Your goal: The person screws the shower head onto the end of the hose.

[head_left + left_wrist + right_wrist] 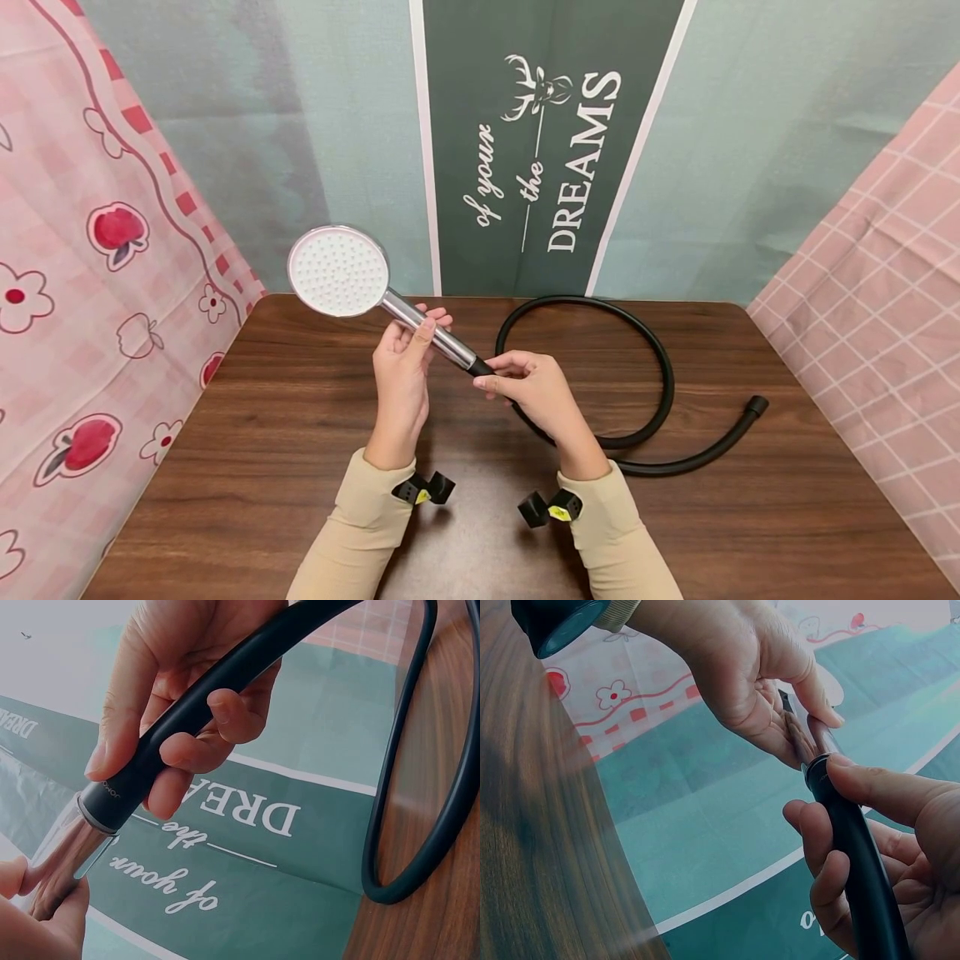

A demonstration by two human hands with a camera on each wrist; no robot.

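A round shower head (339, 272) with a white nozzle face and a chrome handle is held up over the table, tilted with its face to the upper left. My left hand (403, 362) grips the chrome handle, thumb across its front. At the handle's lower end my right hand (528, 385) pinches the black end fitting of the shower hose (667, 375). In the left wrist view the black fitting (112, 799) meets the chrome end, with the right thumb and fingers around it. The right wrist view shows the same joint, right thumb at the fitting's rim (821, 766).
The hose loops over the brown wooden table (285, 500) to the right, its free end connector (757, 406) lying near the right side. A green printed cloth (525, 150) hangs behind the table; pink patterned cloths hang at left and right. Small cameras are strapped to both wrists.
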